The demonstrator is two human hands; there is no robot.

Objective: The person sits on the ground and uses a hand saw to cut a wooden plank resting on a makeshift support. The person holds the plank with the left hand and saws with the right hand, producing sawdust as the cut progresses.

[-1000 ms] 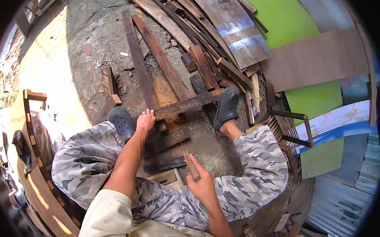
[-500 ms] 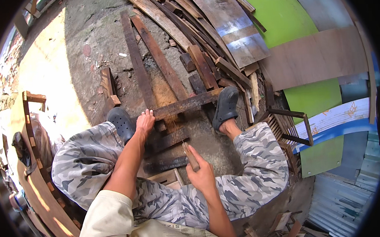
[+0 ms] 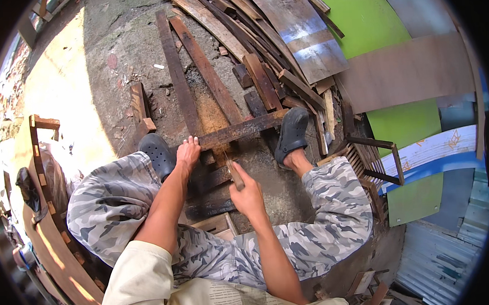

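A dark wooden plank (image 3: 246, 129) lies crosswise between my feet, over other lengths of wood. My left hand (image 3: 189, 153) grips its left end, fingers curled over the edge. My right shoe (image 3: 294, 131), a dark clog, rests at the plank's right end. In my right hand (image 3: 248, 195) is the wooden handle of a handsaw (image 3: 237, 175), closed in my fingers. Its thin blade, seen nearly edge-on, points away from me to the plank near my left hand. Brown sawdust (image 3: 213, 114) covers the ground just beyond the plank.
Two long boards (image 3: 205, 67) stretch away on the ground. A pile of timber (image 3: 263, 83) lies at the right, beside green and brown sheets (image 3: 405, 74). Short wood pieces (image 3: 209, 209) lie between my legs. A slatted wooden frame (image 3: 373, 158) stands by my right knee.
My right hand has pushed the handsaw forward and slightly left, toward the plank. My left hand stays on the plank's end.
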